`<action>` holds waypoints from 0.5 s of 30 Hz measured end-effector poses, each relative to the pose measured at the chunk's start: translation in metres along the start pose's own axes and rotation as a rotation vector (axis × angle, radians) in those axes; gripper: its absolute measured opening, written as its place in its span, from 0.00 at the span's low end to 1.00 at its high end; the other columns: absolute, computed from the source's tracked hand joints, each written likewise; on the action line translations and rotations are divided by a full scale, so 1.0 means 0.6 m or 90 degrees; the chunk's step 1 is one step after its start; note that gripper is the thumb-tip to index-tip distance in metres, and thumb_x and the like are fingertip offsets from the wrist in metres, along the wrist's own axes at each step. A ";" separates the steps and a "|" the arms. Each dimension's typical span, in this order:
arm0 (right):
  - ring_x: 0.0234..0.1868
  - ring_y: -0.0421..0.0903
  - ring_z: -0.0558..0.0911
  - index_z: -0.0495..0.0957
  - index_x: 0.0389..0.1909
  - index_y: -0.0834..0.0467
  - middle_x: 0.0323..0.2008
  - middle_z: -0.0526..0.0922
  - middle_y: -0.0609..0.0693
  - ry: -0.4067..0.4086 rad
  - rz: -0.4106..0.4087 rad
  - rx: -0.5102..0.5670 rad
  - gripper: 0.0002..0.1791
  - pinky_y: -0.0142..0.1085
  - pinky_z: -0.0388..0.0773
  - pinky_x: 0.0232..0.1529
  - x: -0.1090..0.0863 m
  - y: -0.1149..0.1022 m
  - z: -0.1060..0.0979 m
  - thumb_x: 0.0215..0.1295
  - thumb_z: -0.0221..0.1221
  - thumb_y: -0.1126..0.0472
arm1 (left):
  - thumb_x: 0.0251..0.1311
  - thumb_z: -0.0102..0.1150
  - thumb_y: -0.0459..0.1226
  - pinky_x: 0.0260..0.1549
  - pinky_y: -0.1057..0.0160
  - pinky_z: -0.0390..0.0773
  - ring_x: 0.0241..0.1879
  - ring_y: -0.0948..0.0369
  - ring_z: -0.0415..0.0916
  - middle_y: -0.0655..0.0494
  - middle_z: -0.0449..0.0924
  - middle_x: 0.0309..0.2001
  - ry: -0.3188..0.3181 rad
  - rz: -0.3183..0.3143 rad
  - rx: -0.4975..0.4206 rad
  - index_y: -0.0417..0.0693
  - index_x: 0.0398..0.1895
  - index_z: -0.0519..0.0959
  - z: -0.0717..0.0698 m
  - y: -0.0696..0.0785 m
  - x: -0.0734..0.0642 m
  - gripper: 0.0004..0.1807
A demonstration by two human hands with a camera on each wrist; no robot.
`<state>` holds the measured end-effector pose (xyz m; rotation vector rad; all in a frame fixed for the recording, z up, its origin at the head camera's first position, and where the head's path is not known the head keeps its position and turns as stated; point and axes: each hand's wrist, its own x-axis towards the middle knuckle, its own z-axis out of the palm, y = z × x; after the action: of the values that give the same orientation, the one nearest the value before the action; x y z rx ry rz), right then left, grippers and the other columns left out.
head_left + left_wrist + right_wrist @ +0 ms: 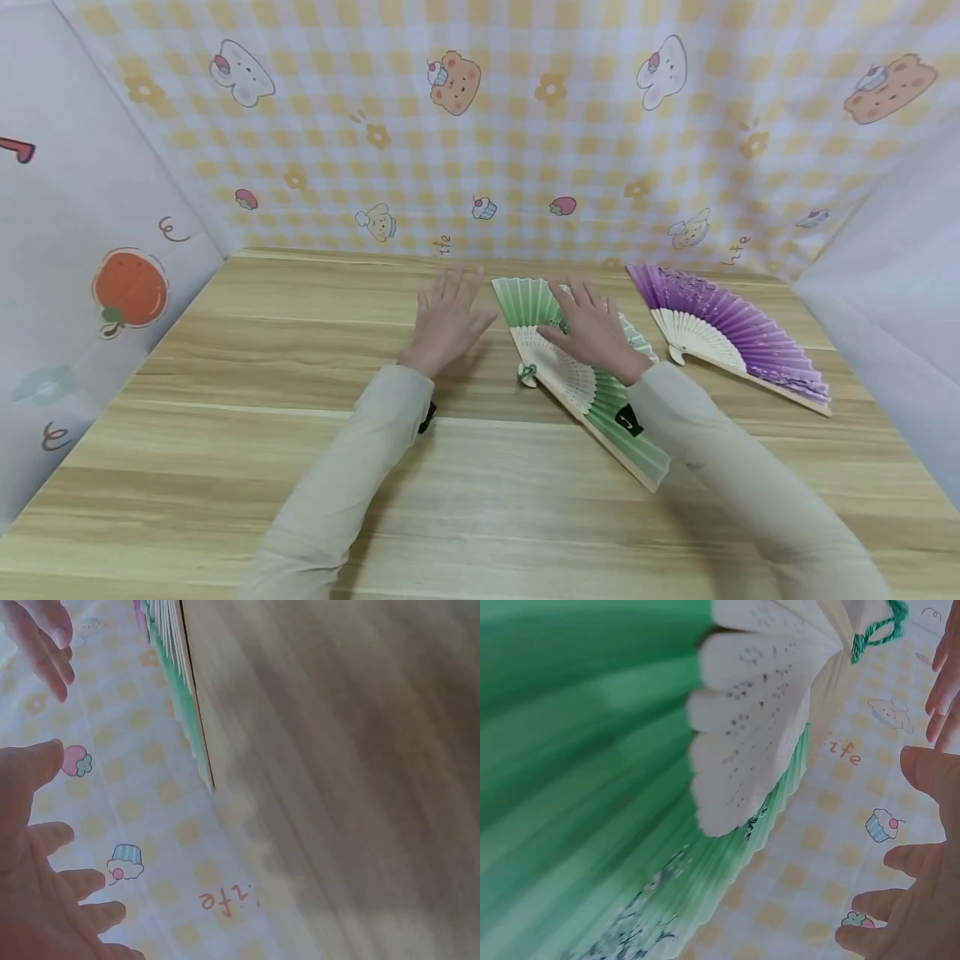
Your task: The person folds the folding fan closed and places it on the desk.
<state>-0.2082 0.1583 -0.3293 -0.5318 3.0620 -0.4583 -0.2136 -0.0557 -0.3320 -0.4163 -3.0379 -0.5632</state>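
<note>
An unfolded green folding fan (525, 304) with pale pierced ribs and a green cord at its pivot lies on the wooden table. Above it hovers my right hand (592, 329), fingers spread and holding nothing; part of the fan is hidden beneath that hand and forearm. To the fan's left, my left hand (444, 321) is held over the bare wood with its fingers apart. A purple folding fan (750, 325), also spread, lies farther right, touched by neither hand. In the right wrist view the green pleats (592, 772) fill the left side, beside the spread fingers.
The wooden table (225, 450) runs back to a yellow checked cloth (510, 150) with cartoon prints. A white printed cloth (67, 250) hangs on the left, and a plain pale one (900, 275) on the right.
</note>
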 end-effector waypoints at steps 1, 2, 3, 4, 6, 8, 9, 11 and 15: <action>0.65 0.62 0.43 0.47 0.67 0.56 0.66 0.45 0.62 0.001 -0.004 -0.002 0.40 0.64 0.34 0.58 -0.004 0.002 0.000 0.60 0.52 0.44 | 0.61 0.39 0.56 0.58 0.41 0.28 0.66 0.51 0.25 0.51 0.28 0.68 0.000 0.005 -0.005 0.59 0.69 0.39 0.000 -0.001 -0.001 0.37; 0.65 0.62 0.43 0.47 0.67 0.56 0.66 0.45 0.62 0.001 -0.007 -0.003 0.40 0.64 0.35 0.58 -0.008 0.004 0.000 0.60 0.51 0.44 | 0.61 0.39 0.55 0.58 0.41 0.28 0.66 0.51 0.26 0.51 0.28 0.68 0.000 0.011 -0.009 0.59 0.69 0.39 0.001 -0.001 -0.002 0.37; 0.65 0.62 0.43 0.48 0.67 0.56 0.66 0.45 0.62 0.001 -0.010 0.000 0.40 0.64 0.35 0.58 -0.013 0.005 -0.001 0.60 0.52 0.44 | 0.61 0.40 0.55 0.58 0.40 0.28 0.66 0.51 0.26 0.51 0.29 0.68 0.001 0.015 -0.011 0.58 0.69 0.40 0.001 -0.002 -0.003 0.37; 0.65 0.61 0.43 0.48 0.67 0.57 0.66 0.45 0.62 0.000 -0.012 0.003 0.40 0.64 0.34 0.58 -0.018 0.007 -0.001 0.60 0.52 0.44 | 0.61 0.41 0.55 0.58 0.40 0.29 0.66 0.51 0.27 0.51 0.29 0.68 0.002 0.018 -0.015 0.58 0.69 0.41 0.002 -0.002 -0.004 0.37; 0.65 0.62 0.43 0.48 0.67 0.57 0.66 0.44 0.63 -0.005 -0.014 0.015 0.40 0.64 0.34 0.58 -0.029 0.011 -0.002 0.60 0.51 0.45 | 0.61 0.42 0.55 0.58 0.40 0.30 0.66 0.50 0.30 0.50 0.31 0.69 0.001 0.028 -0.016 0.57 0.69 0.43 0.004 -0.004 -0.007 0.37; 0.65 0.62 0.41 0.47 0.67 0.56 0.66 0.42 0.63 -0.013 -0.012 0.029 0.40 0.63 0.33 0.58 -0.042 0.017 -0.002 0.60 0.51 0.44 | 0.60 0.44 0.54 0.59 0.39 0.32 0.66 0.50 0.32 0.50 0.33 0.69 -0.004 0.036 -0.028 0.57 0.69 0.44 0.007 -0.005 -0.010 0.37; 0.65 0.62 0.41 0.47 0.67 0.56 0.66 0.42 0.63 -0.017 -0.011 0.037 0.40 0.63 0.32 0.58 -0.049 0.020 -0.003 0.60 0.51 0.44 | 0.60 0.45 0.54 0.59 0.39 0.33 0.66 0.50 0.32 0.50 0.34 0.69 -0.010 0.036 -0.037 0.57 0.69 0.44 0.008 -0.004 -0.013 0.37; 0.65 0.62 0.40 0.46 0.67 0.57 0.66 0.42 0.63 -0.022 -0.009 0.053 0.40 0.63 0.31 0.58 -0.062 0.027 -0.004 0.60 0.51 0.43 | 0.60 0.46 0.53 0.59 0.40 0.34 0.66 0.51 0.33 0.50 0.35 0.69 -0.026 0.037 -0.062 0.57 0.68 0.45 0.010 -0.004 -0.018 0.37; 0.65 0.63 0.40 0.46 0.67 0.59 0.66 0.42 0.64 -0.018 -0.012 0.079 0.41 0.61 0.32 0.59 -0.089 0.043 -0.007 0.60 0.51 0.44 | 0.60 0.48 0.50 0.60 0.40 0.36 0.66 0.50 0.34 0.48 0.36 0.69 -0.059 0.043 -0.119 0.55 0.68 0.45 0.014 -0.001 -0.025 0.37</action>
<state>-0.1667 0.2006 -0.3353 -0.5584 2.9789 -0.6301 -0.1990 -0.0573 -0.3409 -0.5631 -3.0546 -0.8498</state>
